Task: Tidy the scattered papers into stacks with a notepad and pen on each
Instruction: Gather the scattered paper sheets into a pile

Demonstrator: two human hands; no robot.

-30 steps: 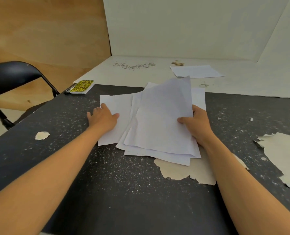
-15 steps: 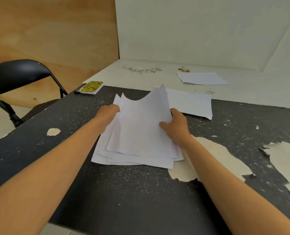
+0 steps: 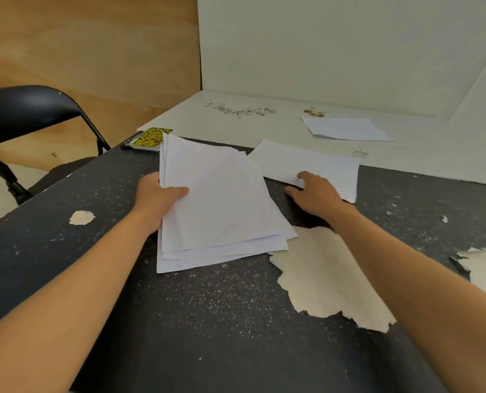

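Observation:
A loose stack of white papers lies on the black table, its far end raised. My left hand grips the stack's left edge, thumb on top. My right hand rests with spread fingers on the near edge of a single white sheet lying just right of the stack. Another white sheet lies farther back on the white surface. A yellow-and-black patterned notepad sits at the table's far left corner, with a dark pen beside it.
The black table has peeled beige patches at the right and a small one at the left. A black folding chair stands at the left. A white board and a wooden wall rise behind.
My right hand let go of the stack and moved right onto the single sheet. My left hand now holds the stack alone, shifted slightly left with its far end lifted.

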